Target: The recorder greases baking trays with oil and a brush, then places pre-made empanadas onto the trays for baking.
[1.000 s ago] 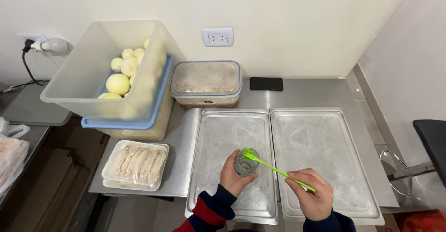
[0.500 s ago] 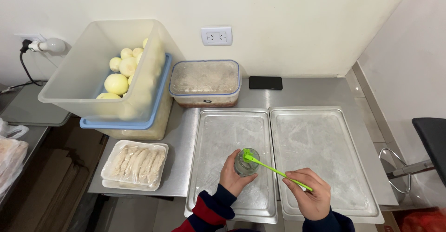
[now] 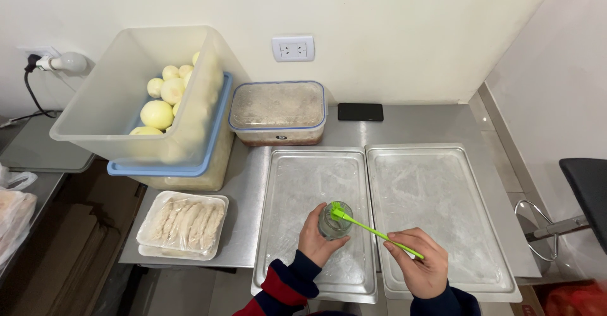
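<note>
Green brush pinched in right hand, bristle end dipped in small glass jar. Left hand wrapped around jar, which stands on left steel tray. Right of this tray: second steel tray. Left of it: wrapped foam tray. Behind it: lidded container, on steel counter.

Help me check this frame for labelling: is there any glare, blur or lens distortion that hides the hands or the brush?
Head view: even, soft lighting with only faint shadows; mild sheen on the metal trays, no harsh glare. Left hand on the small jar and right hand holding the green brush are sharp. Wide-angle bending shows at the edges.
</note>
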